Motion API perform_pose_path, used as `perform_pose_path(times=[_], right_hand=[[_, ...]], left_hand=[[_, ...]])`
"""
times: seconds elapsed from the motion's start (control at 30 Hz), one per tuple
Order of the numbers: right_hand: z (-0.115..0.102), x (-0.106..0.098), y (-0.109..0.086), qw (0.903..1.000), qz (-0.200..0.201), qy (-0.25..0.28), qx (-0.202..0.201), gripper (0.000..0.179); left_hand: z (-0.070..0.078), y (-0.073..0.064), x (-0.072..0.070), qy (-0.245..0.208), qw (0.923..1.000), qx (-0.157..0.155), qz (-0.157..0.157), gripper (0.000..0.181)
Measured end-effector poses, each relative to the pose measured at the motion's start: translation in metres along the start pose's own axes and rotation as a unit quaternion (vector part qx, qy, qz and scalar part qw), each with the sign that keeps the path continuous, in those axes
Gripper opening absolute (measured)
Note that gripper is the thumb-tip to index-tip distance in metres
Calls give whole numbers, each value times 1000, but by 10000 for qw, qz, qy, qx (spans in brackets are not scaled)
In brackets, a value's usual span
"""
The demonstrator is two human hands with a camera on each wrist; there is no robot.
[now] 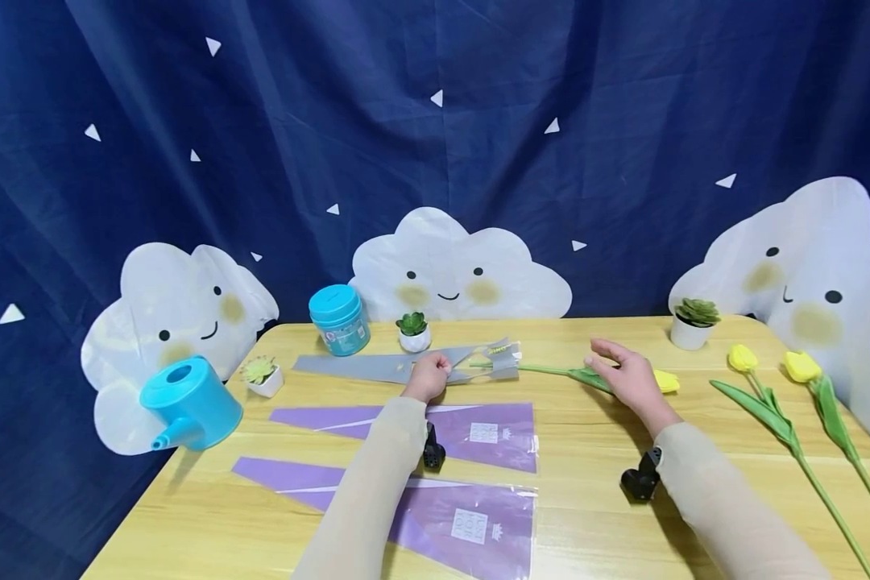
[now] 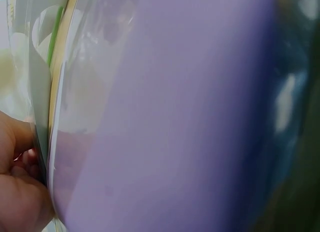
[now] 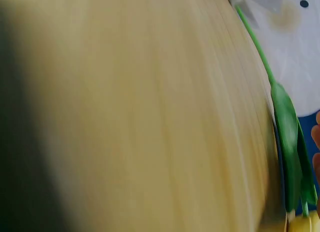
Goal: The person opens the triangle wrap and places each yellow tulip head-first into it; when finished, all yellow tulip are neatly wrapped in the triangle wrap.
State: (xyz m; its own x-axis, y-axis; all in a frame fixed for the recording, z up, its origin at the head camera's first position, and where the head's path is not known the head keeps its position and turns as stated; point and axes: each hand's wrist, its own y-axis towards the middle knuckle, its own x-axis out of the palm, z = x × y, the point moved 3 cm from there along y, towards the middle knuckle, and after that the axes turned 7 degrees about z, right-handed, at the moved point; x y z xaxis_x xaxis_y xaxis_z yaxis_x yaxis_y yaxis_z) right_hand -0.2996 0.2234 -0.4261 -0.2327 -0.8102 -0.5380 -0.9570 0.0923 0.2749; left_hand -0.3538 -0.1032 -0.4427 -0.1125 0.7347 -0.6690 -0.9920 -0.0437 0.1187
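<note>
In the head view, a yellow tulip lies with its green stem running left into the open end of a grey flower sleeve. My left hand pinches the sleeve's near edge between thumb and curled fingers; the left wrist view shows this hand at the film's edge. Over the tulip's leaves is my right hand, its thumb and fingers spread apart and gripping nothing visible. Only its fingertips enter the right wrist view, beside the leaf.
Two purple flower sleeves lie nearer on the table. Two more yellow tulips lie at the right. Around the back and left stand a blue tub, small potted succulents and a blue watering can.
</note>
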Motion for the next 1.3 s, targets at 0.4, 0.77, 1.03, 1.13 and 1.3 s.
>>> perform_pose_path(times=[0.4, 0.77, 1.03, 1.13, 1.3], right_hand=[[12, -2, 9, 9814, -1123, -1412, -650, 54], [5, -1, 18, 9811, -808, -1461, -981, 23], [1, 3, 17, 9831, -690, -1266, -1125, 16], [-3, 6, 18, 9832, -707, -1233, -1143, 16], [-7, 12, 18, 9828, -701, -1180, -1232, 16]], left_hand=[[7, 4, 0, 1064, 9937, 261, -236, 18], [18, 6, 2, 2138, 9752, 382, -421, 18], [20, 3, 9, 2178, 9736, 566, -378, 13], [20, 3, 10, 2187, 9734, 599, -330, 13], [20, 1, 11, 2158, 9742, 593, -296, 11]])
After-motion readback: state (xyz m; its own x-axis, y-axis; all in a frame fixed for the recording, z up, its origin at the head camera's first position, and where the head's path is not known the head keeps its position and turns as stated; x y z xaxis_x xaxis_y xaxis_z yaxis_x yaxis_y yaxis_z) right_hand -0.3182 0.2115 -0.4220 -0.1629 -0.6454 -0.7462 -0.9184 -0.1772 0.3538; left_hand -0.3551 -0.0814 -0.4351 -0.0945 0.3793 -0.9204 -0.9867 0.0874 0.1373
